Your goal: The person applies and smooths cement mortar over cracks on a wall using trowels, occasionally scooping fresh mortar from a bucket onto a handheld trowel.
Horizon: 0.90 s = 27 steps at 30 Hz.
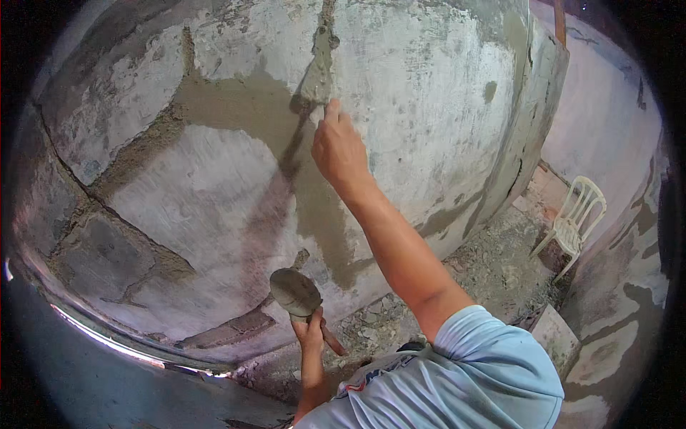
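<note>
My right hand (pixel 341 149) is raised to the wall (pixel 421 114) and closed round the handle of a small trowel (pixel 316 84). The trowel's blade, coated in grey mortar, lies against the wall at the lower end of a narrow vertical groove. Lower down, my left hand (pixel 309 332) grips a round, shallow pan (pixel 295 289) with a brownish stick-like handle slanting down to the right. Its inside looks grey; I cannot tell how much mortar it holds. Damp-looking mortar patches (pixel 236 104) spread across the wall left of and below the trowel.
Long cracks (pixel 75 179) and rough grooves run over the wall's left side. Broken rubble (pixel 493 257) covers the floor along its base. A white plastic chair (pixel 569 225) stands at the right, near a patched side wall (pixel 607 343). A flat slab (pixel 556 339) leans nearby.
</note>
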Motion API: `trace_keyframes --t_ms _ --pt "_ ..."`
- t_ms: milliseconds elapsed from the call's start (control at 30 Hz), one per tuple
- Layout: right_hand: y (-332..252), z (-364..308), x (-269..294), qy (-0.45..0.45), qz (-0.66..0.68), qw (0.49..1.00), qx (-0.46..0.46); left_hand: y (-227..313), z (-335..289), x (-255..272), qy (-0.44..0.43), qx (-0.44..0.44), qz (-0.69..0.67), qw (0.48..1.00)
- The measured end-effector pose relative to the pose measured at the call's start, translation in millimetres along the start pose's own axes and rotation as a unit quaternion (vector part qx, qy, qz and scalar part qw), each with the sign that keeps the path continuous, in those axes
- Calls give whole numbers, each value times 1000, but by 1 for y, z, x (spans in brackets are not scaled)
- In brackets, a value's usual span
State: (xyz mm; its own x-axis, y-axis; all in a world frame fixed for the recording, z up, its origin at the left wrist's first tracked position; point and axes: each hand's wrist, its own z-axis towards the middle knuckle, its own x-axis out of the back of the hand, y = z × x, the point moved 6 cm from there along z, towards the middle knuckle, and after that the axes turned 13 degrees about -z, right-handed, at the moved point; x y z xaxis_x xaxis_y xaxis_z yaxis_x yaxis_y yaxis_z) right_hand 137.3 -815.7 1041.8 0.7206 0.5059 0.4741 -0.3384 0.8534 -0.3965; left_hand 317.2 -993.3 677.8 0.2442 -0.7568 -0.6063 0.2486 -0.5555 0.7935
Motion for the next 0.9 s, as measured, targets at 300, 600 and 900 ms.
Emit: trace_keyframes --t_ms 300,600,900 --pt "107 44 58 10 179 979 100 0 -20 3 23 -33 -24 999" --pt "86 136 70 34 62 935 349 -28 -23 -14 128 -46 -35 990" --pt "108 106 65 -91 -87 900 417 -52 -10 -35 100 -36 -18 994"
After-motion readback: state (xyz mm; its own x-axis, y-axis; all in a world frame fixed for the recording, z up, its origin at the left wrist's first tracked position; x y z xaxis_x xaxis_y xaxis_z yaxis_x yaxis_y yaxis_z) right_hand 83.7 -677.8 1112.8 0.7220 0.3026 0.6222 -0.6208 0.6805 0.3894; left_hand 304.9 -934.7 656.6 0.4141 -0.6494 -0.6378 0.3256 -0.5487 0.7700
